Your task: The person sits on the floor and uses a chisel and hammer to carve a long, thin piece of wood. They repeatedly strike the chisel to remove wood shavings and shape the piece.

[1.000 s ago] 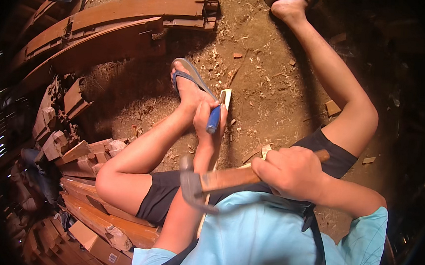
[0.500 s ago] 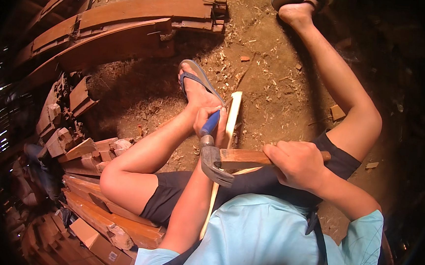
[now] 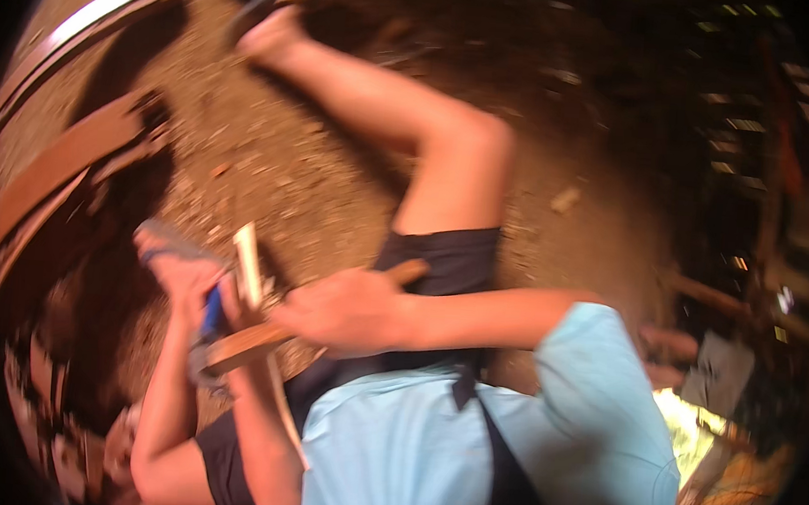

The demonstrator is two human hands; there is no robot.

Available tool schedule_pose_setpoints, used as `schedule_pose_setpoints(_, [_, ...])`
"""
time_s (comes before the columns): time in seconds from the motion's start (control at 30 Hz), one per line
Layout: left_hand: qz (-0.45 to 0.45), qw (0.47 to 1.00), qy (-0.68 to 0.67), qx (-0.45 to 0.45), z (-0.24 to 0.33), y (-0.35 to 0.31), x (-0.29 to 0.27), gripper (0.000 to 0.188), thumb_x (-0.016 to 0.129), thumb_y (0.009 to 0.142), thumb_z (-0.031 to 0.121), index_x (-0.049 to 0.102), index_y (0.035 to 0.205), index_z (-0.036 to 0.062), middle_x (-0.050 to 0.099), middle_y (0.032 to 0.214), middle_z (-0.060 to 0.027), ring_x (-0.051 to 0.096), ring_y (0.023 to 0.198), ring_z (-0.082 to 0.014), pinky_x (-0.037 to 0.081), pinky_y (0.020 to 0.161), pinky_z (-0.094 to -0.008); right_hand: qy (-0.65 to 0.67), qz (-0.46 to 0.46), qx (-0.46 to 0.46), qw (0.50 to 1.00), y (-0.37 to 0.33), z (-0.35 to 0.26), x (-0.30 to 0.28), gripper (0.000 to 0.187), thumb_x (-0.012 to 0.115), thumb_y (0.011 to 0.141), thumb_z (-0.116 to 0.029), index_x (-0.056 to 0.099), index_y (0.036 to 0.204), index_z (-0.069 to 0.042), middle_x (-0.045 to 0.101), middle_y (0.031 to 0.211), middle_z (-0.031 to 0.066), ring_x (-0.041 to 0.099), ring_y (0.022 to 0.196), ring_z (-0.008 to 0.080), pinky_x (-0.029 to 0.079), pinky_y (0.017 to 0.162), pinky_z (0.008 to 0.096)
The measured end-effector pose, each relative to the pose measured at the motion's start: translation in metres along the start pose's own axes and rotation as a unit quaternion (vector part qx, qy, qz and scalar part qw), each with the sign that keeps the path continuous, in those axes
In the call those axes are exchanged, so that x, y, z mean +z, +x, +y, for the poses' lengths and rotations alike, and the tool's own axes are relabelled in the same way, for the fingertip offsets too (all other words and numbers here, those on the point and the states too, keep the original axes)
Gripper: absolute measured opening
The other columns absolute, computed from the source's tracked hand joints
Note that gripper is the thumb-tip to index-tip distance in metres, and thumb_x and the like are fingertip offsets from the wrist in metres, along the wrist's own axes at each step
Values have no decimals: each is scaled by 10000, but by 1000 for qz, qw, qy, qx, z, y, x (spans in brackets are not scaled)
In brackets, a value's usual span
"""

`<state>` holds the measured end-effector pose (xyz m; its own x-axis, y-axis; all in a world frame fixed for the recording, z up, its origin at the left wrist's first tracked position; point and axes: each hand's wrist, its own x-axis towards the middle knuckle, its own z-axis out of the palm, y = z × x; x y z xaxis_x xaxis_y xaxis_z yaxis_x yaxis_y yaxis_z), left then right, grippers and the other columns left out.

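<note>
My right hand is closed around the wooden handle of a claw hammer. The hammer's metal head lies at the capped end of a blue-handled chisel, though blur hides whether they touch. Closed on that chisel is my left hand, low beside my left foot. The chisel's blade cannot be made out. Right beside the left hand, a narrow pale wood strip runs from near the foot back toward my lap, its middle partly covered by my hand and the hammer.
My bent legs, with sandals on the feet, frame the dirt floor, which is strewn with shavings. Curved brown wooden pieces lie at the left, with broken wood below them. At the far right are a grey item and a bright yellowish patch.
The view has swung to the right and is blurred, so my hands and legs appear farther left. Both hands keep their holds on the hammer and chisel.
</note>
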<state>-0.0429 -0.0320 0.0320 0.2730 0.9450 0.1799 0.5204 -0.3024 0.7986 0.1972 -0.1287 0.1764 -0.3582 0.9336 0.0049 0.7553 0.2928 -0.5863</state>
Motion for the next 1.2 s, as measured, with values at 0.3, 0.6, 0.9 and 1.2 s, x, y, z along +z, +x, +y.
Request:
schedule_pose_setpoints(0.3, [-52,998,-45,-14,-14,-4,20,71,653,833,37,596,873,43,558,792,-41,532,743,-159,443,694,-296,-18,61,43,997,-7,0,14,162,588,782,-159,542,922,-91,576,707,75,654,589,249,523,479,378])
schedule_pose_setpoints(0.6, [-75,962,-244,-96,87,-12,18,174,599,856,125,585,966,-10,508,922,-90,515,896,-218,455,783,-370,-28,44,28,998,-3,-1,13,279,584,796,-217,600,1062,-133,552,714,27,641,629,190,514,520,337])
schedule_pose_setpoints(0.9, [-159,954,-162,-198,55,-33,7,221,617,890,150,635,1108,116,472,1051,-166,576,1008,-248,491,801,-347,-40,41,2,998,6,-13,15,185,598,822,-238,588,982,-144,544,668,44,598,535,232,473,450,372])
schedule_pose_setpoints(1.2, [-89,969,111,-201,23,-17,12,290,683,852,247,634,1116,138,514,990,-204,625,874,-349,514,732,-391,-37,59,15,997,1,-19,6,207,652,788,-221,609,976,-143,580,668,46,628,549,226,501,465,356])
